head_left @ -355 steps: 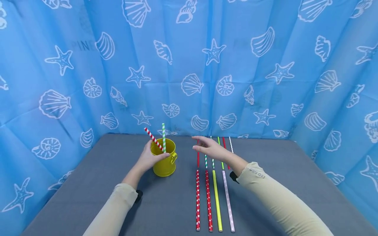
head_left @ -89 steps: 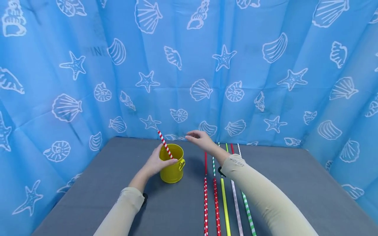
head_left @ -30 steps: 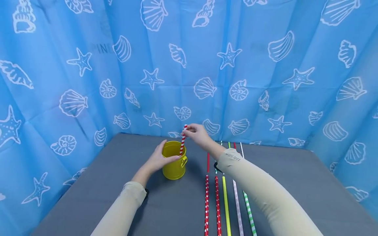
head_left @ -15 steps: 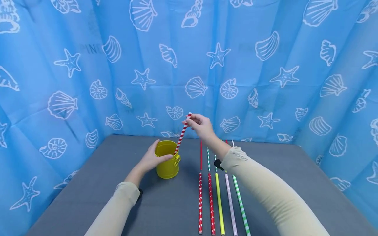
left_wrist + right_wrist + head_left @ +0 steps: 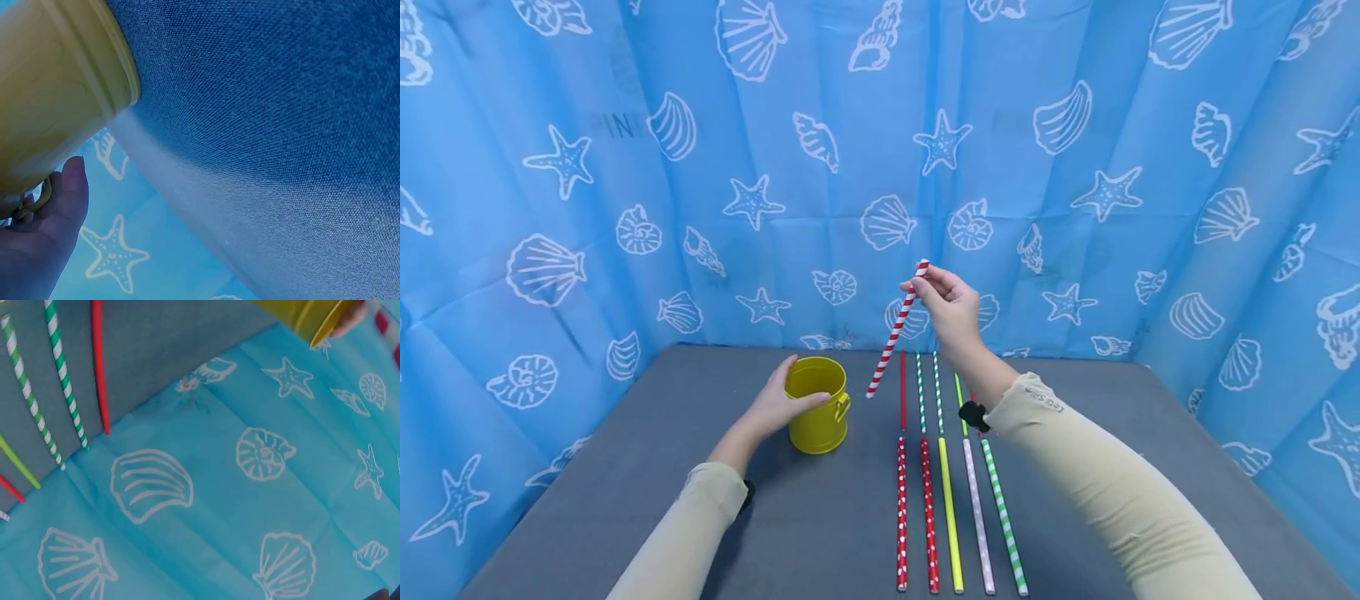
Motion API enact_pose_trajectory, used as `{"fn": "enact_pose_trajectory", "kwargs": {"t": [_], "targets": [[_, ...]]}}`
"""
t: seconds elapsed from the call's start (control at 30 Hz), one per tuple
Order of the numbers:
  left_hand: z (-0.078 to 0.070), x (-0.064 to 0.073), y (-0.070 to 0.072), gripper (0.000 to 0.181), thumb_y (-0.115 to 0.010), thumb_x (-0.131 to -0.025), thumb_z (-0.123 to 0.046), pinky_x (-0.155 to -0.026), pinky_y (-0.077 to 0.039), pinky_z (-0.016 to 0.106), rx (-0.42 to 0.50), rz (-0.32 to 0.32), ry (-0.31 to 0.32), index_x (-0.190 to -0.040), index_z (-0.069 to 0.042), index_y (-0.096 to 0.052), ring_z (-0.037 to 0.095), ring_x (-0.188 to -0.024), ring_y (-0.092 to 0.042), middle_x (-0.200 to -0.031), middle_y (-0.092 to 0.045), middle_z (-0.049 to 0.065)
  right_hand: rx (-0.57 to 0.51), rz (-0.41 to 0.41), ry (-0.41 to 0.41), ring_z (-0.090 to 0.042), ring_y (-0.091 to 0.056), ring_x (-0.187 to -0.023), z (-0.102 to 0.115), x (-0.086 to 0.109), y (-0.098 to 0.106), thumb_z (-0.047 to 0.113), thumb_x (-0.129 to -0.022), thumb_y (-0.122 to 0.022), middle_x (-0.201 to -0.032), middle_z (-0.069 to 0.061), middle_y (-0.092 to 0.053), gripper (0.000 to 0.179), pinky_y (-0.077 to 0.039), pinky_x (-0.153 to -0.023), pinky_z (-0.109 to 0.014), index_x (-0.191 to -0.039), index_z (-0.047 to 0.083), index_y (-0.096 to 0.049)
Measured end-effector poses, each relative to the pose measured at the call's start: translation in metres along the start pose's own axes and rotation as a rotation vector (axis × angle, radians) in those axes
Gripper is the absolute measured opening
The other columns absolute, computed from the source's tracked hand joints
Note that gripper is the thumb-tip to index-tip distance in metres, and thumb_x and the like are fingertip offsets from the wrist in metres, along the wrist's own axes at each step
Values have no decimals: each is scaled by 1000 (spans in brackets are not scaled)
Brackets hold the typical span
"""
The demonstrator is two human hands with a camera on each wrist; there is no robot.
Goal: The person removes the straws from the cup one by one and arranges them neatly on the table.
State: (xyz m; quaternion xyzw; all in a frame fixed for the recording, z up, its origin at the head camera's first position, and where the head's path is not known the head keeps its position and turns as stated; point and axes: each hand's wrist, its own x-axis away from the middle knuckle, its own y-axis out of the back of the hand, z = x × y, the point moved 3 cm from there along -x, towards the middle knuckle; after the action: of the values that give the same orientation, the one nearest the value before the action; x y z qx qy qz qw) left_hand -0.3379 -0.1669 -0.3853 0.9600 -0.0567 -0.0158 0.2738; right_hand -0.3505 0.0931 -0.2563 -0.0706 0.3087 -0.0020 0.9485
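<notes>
A yellow bucket (image 5: 817, 429) stands upright on the table at left of centre, and no straw shows inside its rim. My left hand (image 5: 775, 406) holds it by the upper side, thumb at the front near the handle. In the left wrist view that hand (image 5: 47, 231) lies along the bucket wall (image 5: 56, 87). To the right, my right hand (image 5: 955, 312) pinches a red-and-white striped paper straw (image 5: 891, 337) by its upper end. The straw hangs tilted in the air, apart from the bucket. Only part of it (image 5: 385, 328) shows in the right wrist view.
Right of the bucket lie two rows of straws. The near row runs from a red dotted straw (image 5: 902, 517) past a yellow straw (image 5: 951, 517) to a green striped straw (image 5: 1004, 517). Thinner ones, like a plain red straw (image 5: 903, 392), lie behind, partly hidden by the right arm.
The red-and-white straw came out of the bucket and moved up and right in my right hand. Earlier, a green striped straw left the bucket; one now ends the near row. Left hand stays.
</notes>
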Motion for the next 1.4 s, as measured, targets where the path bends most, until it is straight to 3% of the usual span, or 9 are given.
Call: {"fn": "enact_pose_trajectory", "kwargs": {"t": [0.2, 0.47, 0.6, 0.77, 0.87, 1.13, 1.4], "targets": [[0, 0, 2, 101, -71, -86, -46, -110, -24, 60, 4, 18, 2, -155, -7, -9, 42, -140, -23, -158, -12, 23, 87, -38, 48, -5, -66, -74, 8, 6, 21, -2, -92, -63, -76, 10, -68, 33, -53, -73, -21, -124, -10, -56], [-1, -1, 3, 101, -70, -86, -46, -111, -22, 60, 7, 24, -2, -155, -6, -8, 42, -140, -22, -158, -11, 23, 223, 34, 39, -6, -64, -74, 8, 22, 52, 1, -94, -61, -80, 8, -67, 25, -52, -66, -19, -116, -9, -63], [-2, -2, 3, 100, -70, -86, -45, -111, -22, 60, 4, 24, 2, -155, -7, -8, 42, -140, -22, -158, -11, 23, 322, 90, -17, -5, -62, -76, 6, 32, 68, 3, -93, -63, -85, 6, -65, 27, -51, -66, -18, -118, -8, -63], [-2, -1, 1, 99, -70, -87, -44, -111, -22, 60, -2, 29, 8, -155, -7, -8, 42, -141, -21, -158, -11, 22, 496, 169, -92, -9, -57, -82, 4, 45, 88, 8, -91, -67, -98, -11, -63, 38, -51, -70, -18, -127, -2, -59], [-2, -1, 0, 100, -69, -87, -46, -111, -21, 60, -4, 36, 11, -155, -8, -7, 42, -141, -20, -158, -10, 22, 546, 216, -124, -13, -57, -85, 4, 51, 99, 9, -91, -68, -103, -18, -61, 45, -52, -72, -19, -133, 0, -55], [-2, 1, -1, 100, -70, -87, -45, -111, -22, 61, -5, 37, 17, -155, -7, -7, 43, -141, -20, -158, -10, 23, 528, 303, -178, -13, -57, -87, 0, 65, 119, 5, -90, -69, -106, -22, -58, 53, -54, -72, -23, -138, -2, -48], [-1, 2, 1, 103, -69, -86, -49, -111, -22, 61, -8, 38, 17, -156, -9, -6, 42, -141, -20, -158, -9, 22, 551, 319, -193, -17, -57, -88, -4, 75, 129, 4, -89, -68, -105, -24, -57, 51, -55, -71, -26, -136, -3, -48]]}}
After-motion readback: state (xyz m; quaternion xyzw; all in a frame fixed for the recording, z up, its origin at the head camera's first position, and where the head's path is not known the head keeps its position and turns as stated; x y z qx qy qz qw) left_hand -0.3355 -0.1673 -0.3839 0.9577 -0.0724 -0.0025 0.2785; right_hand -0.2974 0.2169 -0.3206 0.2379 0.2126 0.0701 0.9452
